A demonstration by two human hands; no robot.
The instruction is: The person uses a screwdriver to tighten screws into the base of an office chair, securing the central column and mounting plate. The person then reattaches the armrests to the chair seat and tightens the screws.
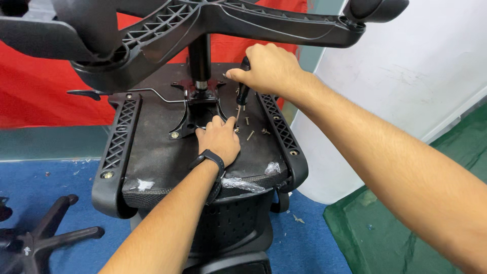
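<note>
— Where's your right hand point(269, 68)?

— Fisted round the black screwdriver point(242, 91) handle; you hold it nearly upright, tip down at the metal plate point(195, 114) under the upturned chair seat point(152, 147).

— And your left hand point(219, 141)?

— Resting on the seat, fingers curled at the screwdriver tip (whether they pinch a screw, I cannot tell); loose screws point(249, 133) lie just beside.
</note>
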